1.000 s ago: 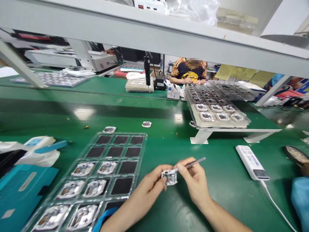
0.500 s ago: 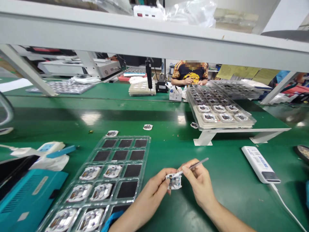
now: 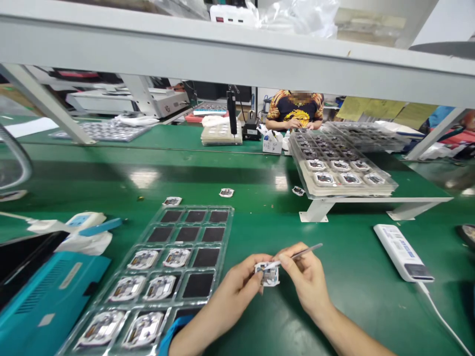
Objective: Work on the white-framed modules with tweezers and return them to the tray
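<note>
Between the fingers of my left hand (image 3: pixel 243 282) is a small white-framed electronic module (image 3: pixel 270 277), with circuitry showing on its upper face. My right hand (image 3: pixel 306 277) is closed around a slim metal tool, which looks like tweezers (image 3: pixel 308 250); its pale front end rests at the module's upper edge. Both hands are close together over the green bench. Left of them lies a clear compartment tray (image 3: pixel 229 232) with similar modules (image 3: pixel 177 257) in several pockets and dark pads in others. My fingers hide part of the held module's left side.
A raised stand (image 3: pixel 319 211) at the right carries stacked trays (image 3: pixel 345 190) of modules. Loose modules (image 3: pixel 226 192) lie behind my hands. A white cabled device (image 3: pixel 403 252) is at the right, a teal machine (image 3: pixel 55 291) at the left. A co-worker (image 3: pixel 296 111) sits opposite, below a shelf beam (image 3: pixel 237 54).
The camera view has shifted slightly, so the bench things sit a little differently. The tool's front end reaches slightly further left over the module. Both hands keep their holds.
</note>
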`<state>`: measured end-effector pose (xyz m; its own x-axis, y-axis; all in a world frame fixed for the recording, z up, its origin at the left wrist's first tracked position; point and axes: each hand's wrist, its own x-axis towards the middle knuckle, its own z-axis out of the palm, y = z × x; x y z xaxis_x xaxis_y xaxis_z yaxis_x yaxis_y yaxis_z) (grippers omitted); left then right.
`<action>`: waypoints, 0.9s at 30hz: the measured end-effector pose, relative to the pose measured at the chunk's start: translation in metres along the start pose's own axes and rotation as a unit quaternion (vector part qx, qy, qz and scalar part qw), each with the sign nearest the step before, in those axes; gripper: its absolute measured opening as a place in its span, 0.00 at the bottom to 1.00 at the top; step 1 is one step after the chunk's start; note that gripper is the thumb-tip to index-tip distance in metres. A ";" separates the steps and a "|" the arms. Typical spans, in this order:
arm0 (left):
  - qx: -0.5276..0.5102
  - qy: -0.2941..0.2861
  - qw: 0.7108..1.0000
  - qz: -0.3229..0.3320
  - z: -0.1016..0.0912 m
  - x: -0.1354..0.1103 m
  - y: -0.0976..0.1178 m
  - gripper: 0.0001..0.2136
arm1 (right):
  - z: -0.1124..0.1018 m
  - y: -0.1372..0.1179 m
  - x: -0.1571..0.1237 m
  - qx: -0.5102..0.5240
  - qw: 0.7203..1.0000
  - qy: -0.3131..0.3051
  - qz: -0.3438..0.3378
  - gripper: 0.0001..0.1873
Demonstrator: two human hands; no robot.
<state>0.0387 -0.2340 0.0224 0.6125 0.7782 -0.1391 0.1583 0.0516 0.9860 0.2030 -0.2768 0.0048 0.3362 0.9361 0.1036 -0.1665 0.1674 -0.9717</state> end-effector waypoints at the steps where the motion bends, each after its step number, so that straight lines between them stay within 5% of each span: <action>1: -0.010 0.003 1.000 -0.002 0.001 0.001 -0.001 0.12 | 0.000 0.000 0.000 -0.003 1.000 0.001 -0.005 0.12; 13: -0.212 0.098 0.970 -0.072 0.007 0.002 0.006 0.16 | -0.001 0.001 0.003 0.046 0.997 0.040 -0.043 0.07; 24: -0.171 0.073 0.980 -0.066 0.012 -0.001 0.005 0.20 | 0.003 -0.002 0.003 0.075 0.997 -0.031 0.004 0.08; 27: -0.160 0.079 0.980 -0.083 0.010 0.001 0.003 0.19 | 0.002 -0.002 0.003 0.066 0.995 -0.057 -0.049 0.05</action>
<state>0.0475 -0.2393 0.0239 0.4666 0.8285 -0.3096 -0.0214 0.3605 0.9325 0.2023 -0.2740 0.0070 0.2508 0.9411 0.2268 -0.2613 0.2915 -0.9202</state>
